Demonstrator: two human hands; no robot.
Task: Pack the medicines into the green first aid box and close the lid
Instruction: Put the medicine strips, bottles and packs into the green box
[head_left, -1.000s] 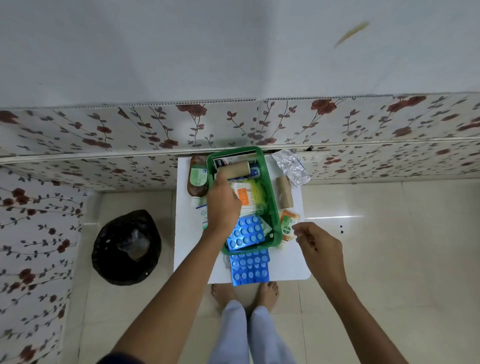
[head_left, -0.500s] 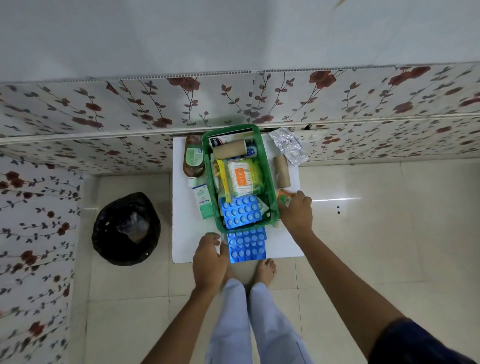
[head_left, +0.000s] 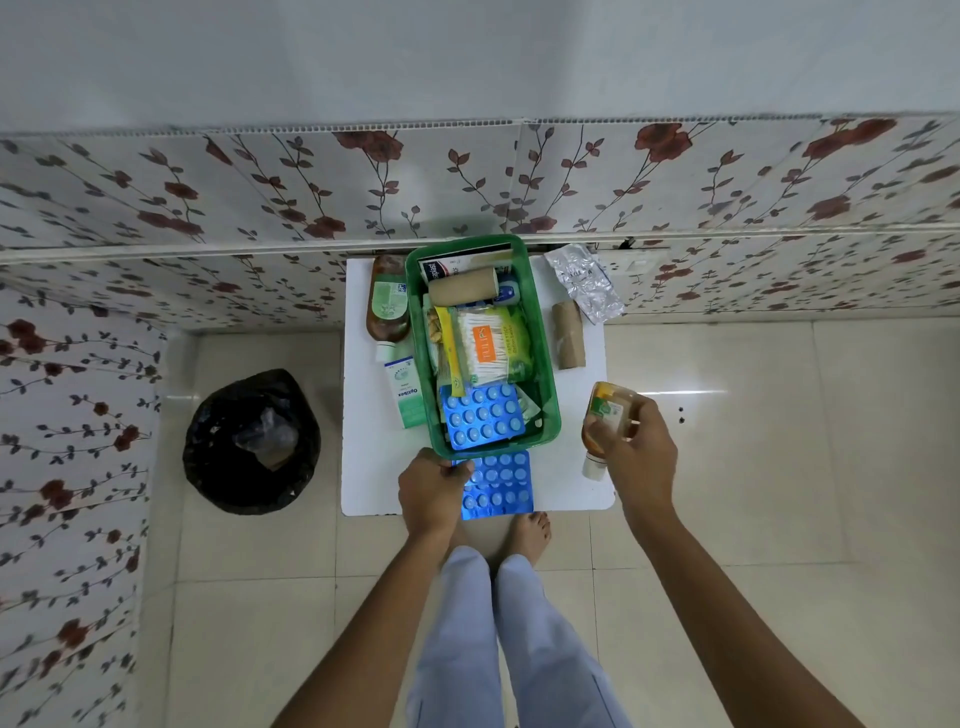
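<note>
right hand (head_left: 631, 441): we're gripping a small amber bottle (head_left: 605, 415), lifted just right of the green box (head_left: 548, 364)
left hand (head_left: 434, 491): pinching the blue blister sheet (head_left: 501, 483) on the surface (head_left: 374, 467), at the box's near edge
risk: box is looking pretty full, so the bottle's probably riding high and blocking the lid

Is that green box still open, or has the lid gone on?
Open. The green box has no lid on it; the cotton bud pack and a blue tablet strip inside show plainly from above.
</note>
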